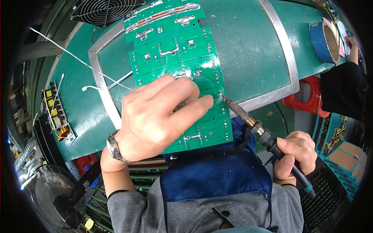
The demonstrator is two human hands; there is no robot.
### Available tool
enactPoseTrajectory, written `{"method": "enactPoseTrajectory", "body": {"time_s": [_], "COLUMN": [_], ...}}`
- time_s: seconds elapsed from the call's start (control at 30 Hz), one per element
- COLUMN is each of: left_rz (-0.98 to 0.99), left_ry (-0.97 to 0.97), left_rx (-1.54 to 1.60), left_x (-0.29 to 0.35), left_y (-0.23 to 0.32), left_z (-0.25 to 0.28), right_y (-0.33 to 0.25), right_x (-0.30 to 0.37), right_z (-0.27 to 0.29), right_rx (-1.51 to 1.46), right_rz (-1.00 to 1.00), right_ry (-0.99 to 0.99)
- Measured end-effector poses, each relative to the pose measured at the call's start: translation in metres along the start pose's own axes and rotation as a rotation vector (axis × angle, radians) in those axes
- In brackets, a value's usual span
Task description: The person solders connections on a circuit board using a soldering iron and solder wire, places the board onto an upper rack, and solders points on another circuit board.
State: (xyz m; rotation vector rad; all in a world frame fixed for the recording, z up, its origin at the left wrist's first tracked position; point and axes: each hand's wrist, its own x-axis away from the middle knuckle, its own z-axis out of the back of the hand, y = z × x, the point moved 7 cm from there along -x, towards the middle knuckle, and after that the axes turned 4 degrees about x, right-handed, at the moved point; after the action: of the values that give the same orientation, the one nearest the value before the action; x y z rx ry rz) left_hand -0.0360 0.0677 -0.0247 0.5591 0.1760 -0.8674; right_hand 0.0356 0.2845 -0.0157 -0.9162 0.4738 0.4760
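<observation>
A soldering iron (252,123) is gripped by its black handle in my right hand (297,153). Its tip touches or nearly touches the right edge of a green circuit board (210,124), whose solder side faces up. My left hand (159,108) lies over the board's lower left part, with thumb and fingers pinched on a thin solder wire (216,99). The wire's end reaches the iron's tip, and a little smoke seems to hang there. Beneath my left hand the board's joints are hidden. Beyond it lies another board section (159,17) with thick solder tracks.
The green bench top (248,50) carries metal strips. White cables (112,83) and a component-filled board (58,112) lie at left. A round fan grille (107,9) stands at the back, a blue tape roll (323,42) at right. A red stool (305,99) and a co-worker's arm (352,52) are beyond.
</observation>
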Motion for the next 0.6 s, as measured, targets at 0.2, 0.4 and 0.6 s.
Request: {"method": "enactPoseTrajectory", "body": {"time_s": [0.2,0.4,0.6], "left_rz": [-0.040,0.027,0.180], "left_ry": [-0.005,-0.009,-0.108], "left_rx": [-0.002,0.020,0.397], "left_x": [0.001,0.006,0.027], "left_y": [0.000,0.007,0.036], "left_z": [-0.008,0.011,0.001], "right_y": [-0.010,-0.010,-0.011], "right_x": [0.001,0.004,0.014], "right_z": [-0.006,-0.001,0.011], "right_rx": [0.013,0.018,0.013], "right_rz": [0.071,0.030,0.004], "right_ry": [-0.017,0.000,0.012]}}
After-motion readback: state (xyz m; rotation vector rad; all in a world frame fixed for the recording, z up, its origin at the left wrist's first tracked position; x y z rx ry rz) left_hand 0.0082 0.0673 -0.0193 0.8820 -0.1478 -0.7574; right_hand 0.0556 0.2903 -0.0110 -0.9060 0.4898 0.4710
